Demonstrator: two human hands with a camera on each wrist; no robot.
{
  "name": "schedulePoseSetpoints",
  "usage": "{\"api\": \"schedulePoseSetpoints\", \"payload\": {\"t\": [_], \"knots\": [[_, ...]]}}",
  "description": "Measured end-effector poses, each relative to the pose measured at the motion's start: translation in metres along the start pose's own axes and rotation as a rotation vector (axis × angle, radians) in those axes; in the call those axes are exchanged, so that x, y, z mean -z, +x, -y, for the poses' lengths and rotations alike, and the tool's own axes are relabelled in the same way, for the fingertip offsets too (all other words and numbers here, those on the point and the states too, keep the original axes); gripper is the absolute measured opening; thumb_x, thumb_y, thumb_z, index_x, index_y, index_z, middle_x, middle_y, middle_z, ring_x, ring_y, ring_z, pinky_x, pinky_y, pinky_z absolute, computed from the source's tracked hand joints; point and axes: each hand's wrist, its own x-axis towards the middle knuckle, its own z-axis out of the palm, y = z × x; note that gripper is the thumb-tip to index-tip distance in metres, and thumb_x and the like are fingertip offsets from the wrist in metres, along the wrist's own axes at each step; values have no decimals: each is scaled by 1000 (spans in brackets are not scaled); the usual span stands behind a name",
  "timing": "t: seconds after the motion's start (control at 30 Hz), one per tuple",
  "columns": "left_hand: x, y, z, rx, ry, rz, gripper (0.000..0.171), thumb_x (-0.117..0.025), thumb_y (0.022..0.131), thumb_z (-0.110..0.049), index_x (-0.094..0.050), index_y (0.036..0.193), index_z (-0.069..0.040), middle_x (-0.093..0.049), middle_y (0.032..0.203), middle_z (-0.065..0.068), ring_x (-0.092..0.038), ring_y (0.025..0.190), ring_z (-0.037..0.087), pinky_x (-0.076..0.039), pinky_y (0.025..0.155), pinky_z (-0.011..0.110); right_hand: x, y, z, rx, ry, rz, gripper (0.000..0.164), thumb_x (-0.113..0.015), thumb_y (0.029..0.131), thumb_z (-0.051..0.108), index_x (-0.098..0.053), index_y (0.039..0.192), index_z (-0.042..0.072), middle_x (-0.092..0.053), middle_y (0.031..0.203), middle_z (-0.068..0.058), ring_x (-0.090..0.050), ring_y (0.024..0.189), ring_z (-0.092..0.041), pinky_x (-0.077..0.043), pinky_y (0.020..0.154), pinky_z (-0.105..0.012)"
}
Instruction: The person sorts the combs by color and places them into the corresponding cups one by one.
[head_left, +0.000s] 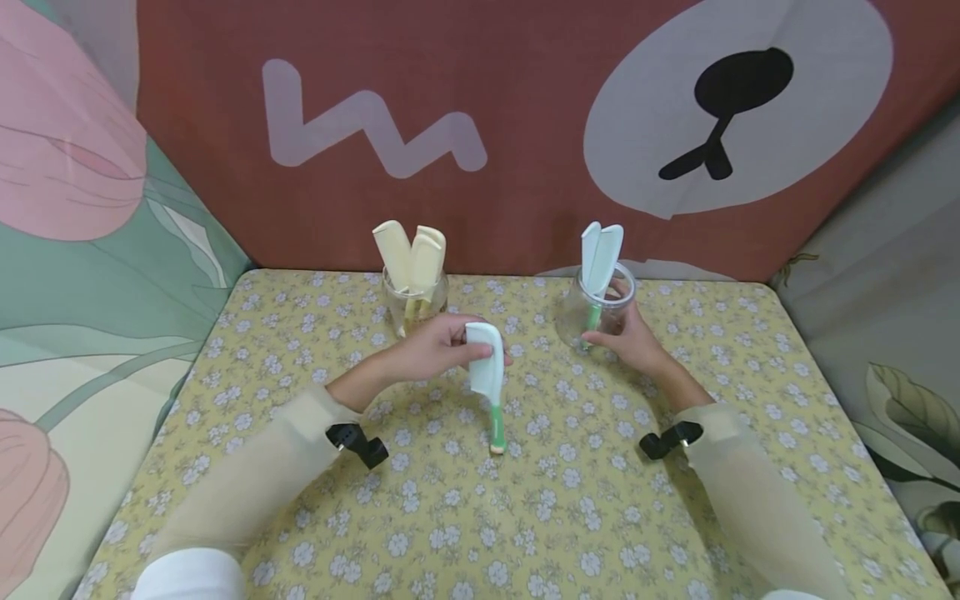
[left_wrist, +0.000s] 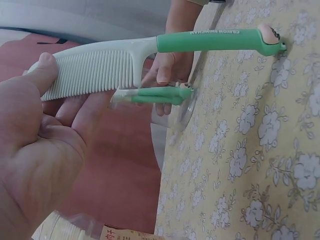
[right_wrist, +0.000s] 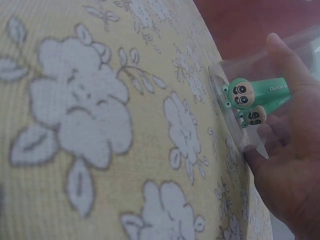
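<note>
My left hand (head_left: 442, 348) pinches a pale mint comb (head_left: 487, 367) by its toothed end, thumb on one side and fingers behind. The comb's green handle (left_wrist: 210, 42) points down over the table, with a small cartoon figure at its tip. My right hand (head_left: 633, 337) grips the side of a clear jar (head_left: 573, 308) at the right. Two similar combs (head_left: 602, 254) stand inside that jar, teeth end up; their green handles (right_wrist: 272, 92) with cartoon-face tips show at its bottom in the right wrist view.
Behind my left hand, a second clear jar (head_left: 393, 304) holds several cream combs (head_left: 408, 254). A label with printed characters (left_wrist: 127, 233) shows near it in the left wrist view. The floral tablecloth (head_left: 450, 517) ends at a brown curtain (head_left: 517, 208) with a cartoon face.
</note>
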Motion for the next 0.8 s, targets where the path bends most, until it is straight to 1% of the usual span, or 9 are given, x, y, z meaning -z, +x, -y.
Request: {"api": "schedulePoseSetpoints", "payload": {"t": [0.13,0.3,0.43,0.53,0.57,0.67,0.73,0.8], "knots": [[-1,2,-2,17,19,-12,23,-53,106,-4,-64,124,5,-73,119,16,-71,107,22,-61,81,43,0,0,0,-4,2,-1,101,-73,90,-6,-9,161,24,-35,157,-22,-38,141,-41,-47,96,-21],[-1,5,-7,15,26,-31,24,-53,106,-3,-63,125,9,-73,118,14,-71,105,22,-61,81,41,0,0,-1,5,-2,2,100,-73,90,-6,-9,161,24,-36,157,-22,-43,136,-35,-50,91,-23],[1,10,-14,-6,7,-56,22,-53,105,-1,-62,122,10,-73,117,19,-71,106,25,-61,81,42,-1,-1,-1,7,-13,4,100,-73,90,-6,-9,161,24,-36,157,-22,-48,129,-26,-51,86,-23],[4,15,-23,-26,4,-73,21,-52,105,0,-62,121,9,-71,118,23,-71,106,26,-61,81,42,-1,-1,-1,2,-30,3,99,-73,91,-5,-9,161,23,-37,156,-22,-50,125,-24,-51,83,-23],[5,17,-26,-33,13,-75,21,-52,105,0,-62,122,9,-71,118,23,-71,106,25,-61,82,42,-1,-1,-1,0,-29,3,99,-73,91,-5,-9,161,23,-37,156,-22,-50,125,-25,-51,83,-23],[10,24,-38,-62,37,-84,21,-52,105,0,-63,122,7,-71,118,22,-71,105,25,-61,82,42,-1,-1,0,-2,-21,7,100,-74,91,-4,-9,161,23,-35,158,-21,-47,132,-31,-50,89,-23],[13,29,-47,-84,58,-91,21,-53,105,-1,-63,122,7,-72,116,20,-71,104,24,-60,82,41,-1,-1,0,-3,-7,11,100,-74,90,-4,-9,161,24,-34,159,-20,-41,139,-35,-48,95,-23],[16,34,-56,-93,63,-93,21,-54,105,-1,-63,122,6,-73,116,18,-70,104,24,-60,83,41,-1,-1,0,-6,0,13,100,-74,90,-3,-9,161,25,-34,160,-18,-35,144,-37,-46,100,-22]]}}
